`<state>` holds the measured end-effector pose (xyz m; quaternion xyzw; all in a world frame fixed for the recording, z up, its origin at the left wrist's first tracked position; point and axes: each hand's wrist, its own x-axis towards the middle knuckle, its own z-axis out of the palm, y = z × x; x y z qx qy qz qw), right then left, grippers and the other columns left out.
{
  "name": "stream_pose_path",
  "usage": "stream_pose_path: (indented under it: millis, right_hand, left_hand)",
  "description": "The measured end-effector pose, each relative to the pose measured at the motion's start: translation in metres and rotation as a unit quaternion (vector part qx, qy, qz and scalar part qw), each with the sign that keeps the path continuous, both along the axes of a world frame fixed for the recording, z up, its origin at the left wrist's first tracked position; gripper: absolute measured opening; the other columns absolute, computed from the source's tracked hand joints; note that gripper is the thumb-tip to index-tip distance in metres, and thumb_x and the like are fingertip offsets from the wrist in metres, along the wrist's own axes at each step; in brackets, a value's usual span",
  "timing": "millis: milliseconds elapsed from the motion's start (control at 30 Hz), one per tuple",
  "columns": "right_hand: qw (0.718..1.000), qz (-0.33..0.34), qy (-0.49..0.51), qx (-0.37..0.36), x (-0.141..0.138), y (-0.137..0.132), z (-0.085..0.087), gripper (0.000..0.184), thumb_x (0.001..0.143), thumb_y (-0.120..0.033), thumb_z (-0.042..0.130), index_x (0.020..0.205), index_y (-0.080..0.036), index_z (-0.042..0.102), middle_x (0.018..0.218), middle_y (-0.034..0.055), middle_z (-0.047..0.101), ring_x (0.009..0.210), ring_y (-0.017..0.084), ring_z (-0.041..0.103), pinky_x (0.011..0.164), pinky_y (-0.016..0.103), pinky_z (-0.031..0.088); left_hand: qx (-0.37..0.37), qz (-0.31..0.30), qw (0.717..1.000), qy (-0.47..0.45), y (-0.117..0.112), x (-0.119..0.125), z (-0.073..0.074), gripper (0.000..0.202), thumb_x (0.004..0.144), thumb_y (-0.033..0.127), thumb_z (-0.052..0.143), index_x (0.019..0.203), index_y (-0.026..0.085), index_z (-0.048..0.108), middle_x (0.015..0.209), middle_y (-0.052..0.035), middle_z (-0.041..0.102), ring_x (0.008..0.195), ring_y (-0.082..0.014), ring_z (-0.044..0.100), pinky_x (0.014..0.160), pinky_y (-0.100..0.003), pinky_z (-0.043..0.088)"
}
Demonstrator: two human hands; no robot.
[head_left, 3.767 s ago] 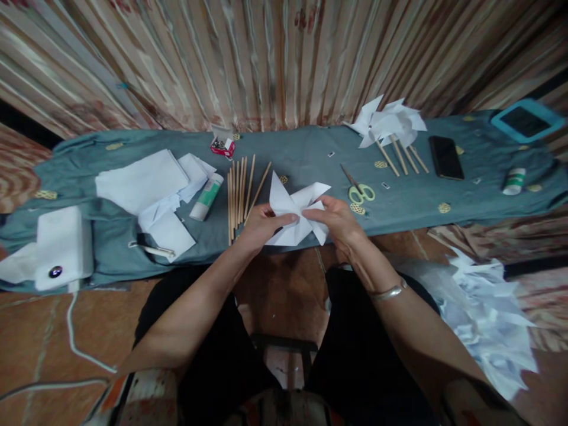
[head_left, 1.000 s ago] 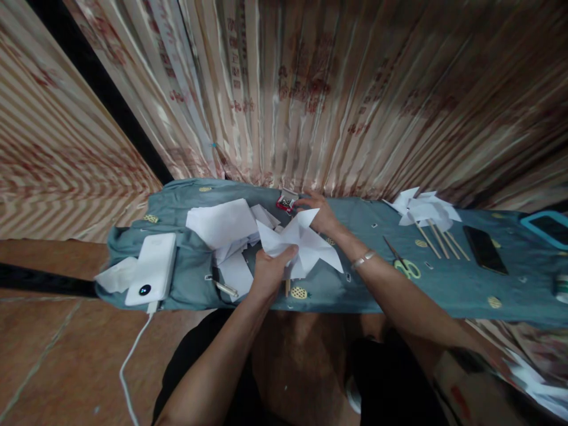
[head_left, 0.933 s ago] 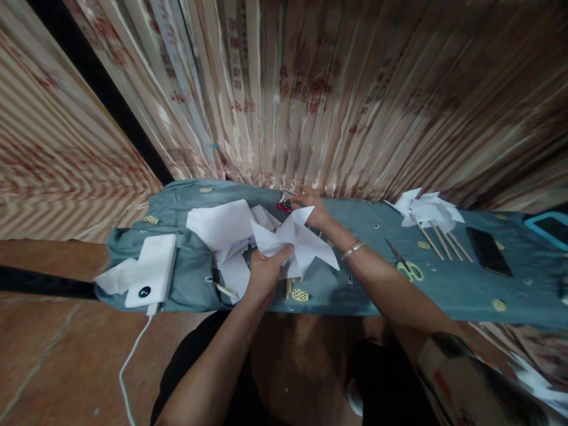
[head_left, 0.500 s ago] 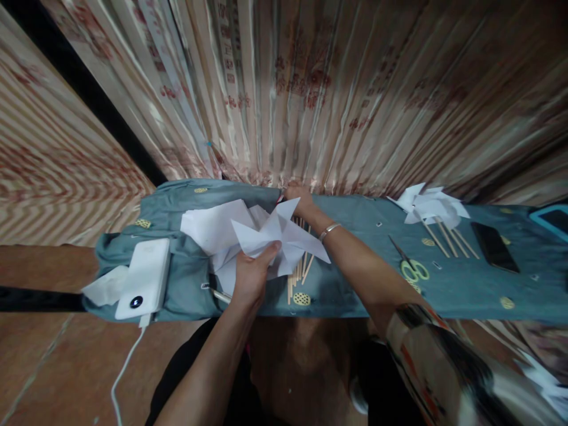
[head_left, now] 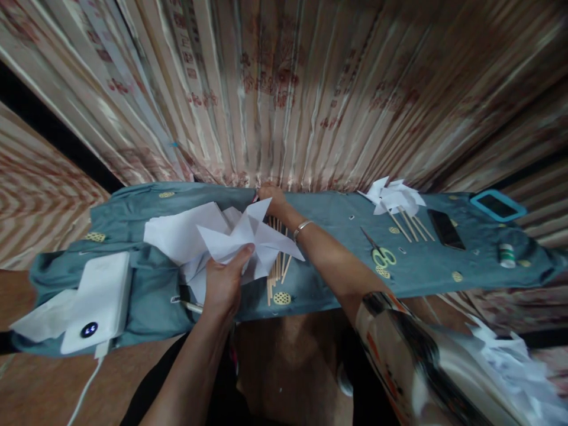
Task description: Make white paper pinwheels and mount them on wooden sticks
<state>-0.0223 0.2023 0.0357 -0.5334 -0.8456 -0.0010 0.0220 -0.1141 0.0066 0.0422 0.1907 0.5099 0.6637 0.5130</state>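
Note:
Between thumb and fingers, my left hand (head_left: 225,283) grips a white paper pinwheel (head_left: 248,236) without a stick, above the cloth-covered surface. Beyond it, my right hand (head_left: 271,196) reaches to the far edge of the cloth, by the curtain. Its fingers are partly hidden, and I cannot see what they touch. A small dark and red bit shows beside them. Several wooden sticks (head_left: 276,266) lie partly under the pinwheel. Left of it, white folded paper pieces (head_left: 177,234) are stacked.
A white power bank (head_left: 100,299) with a cable sits at the left. To the right are scissors (head_left: 379,251), finished pinwheels on sticks (head_left: 394,198), a black phone (head_left: 446,229), a blue-framed device (head_left: 497,205) and a small bottle (head_left: 506,255). A striped curtain (head_left: 284,106) hangs behind.
The view has swung to the right, so everything appears further left and the small bottle has come into sight. Both hands keep nearly the same pose over the cloth.

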Motion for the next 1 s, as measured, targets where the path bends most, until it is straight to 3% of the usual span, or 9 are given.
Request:
stream_pose_path:
  millis: [500,733,1000]
  right_hand:
    - [0.998,-0.003,0.045,0.038,0.007,-0.002,-0.013,0.029,0.092,-0.025,0.047,0.098,-0.01,0.071,0.119,0.0181,0.064,0.119,0.028,0.053,0.099,0.035,0.045]
    - [0.979,-0.012,0.198,0.045,0.009,0.002,-0.021,0.015,0.079,-0.01,0.055,0.081,-0.01,0.07,0.109,0.0182,0.066,0.116,0.027,0.053,0.102,0.035,0.04]
    - [0.939,-0.045,0.34,0.022,0.024,0.011,-0.026,0.017,0.079,-0.009,0.051,0.066,-0.016,0.06,0.089,0.0103,0.068,0.091,0.021,0.063,0.087,0.032,0.047]
  left_hand:
    - [0.012,0.008,1.0,0.001,0.002,0.0,0.001,0.041,0.052,0.023,0.086,0.088,0.01,0.072,0.084,-0.0057,0.076,0.078,-0.0208,0.071,0.081,-0.034,0.057]
    - [0.0,0.015,1.0,0.004,0.002,-0.001,-0.001,0.039,0.051,0.025,0.086,0.085,0.011,0.071,0.082,-0.0054,0.075,0.076,-0.0206,0.071,0.08,-0.035,0.056]
    - [0.025,0.031,0.999,0.001,0.002,-0.006,0.003,0.039,0.05,0.024,0.086,0.084,0.012,0.072,0.078,-0.0048,0.075,0.078,-0.0217,0.071,0.08,-0.034,0.056]
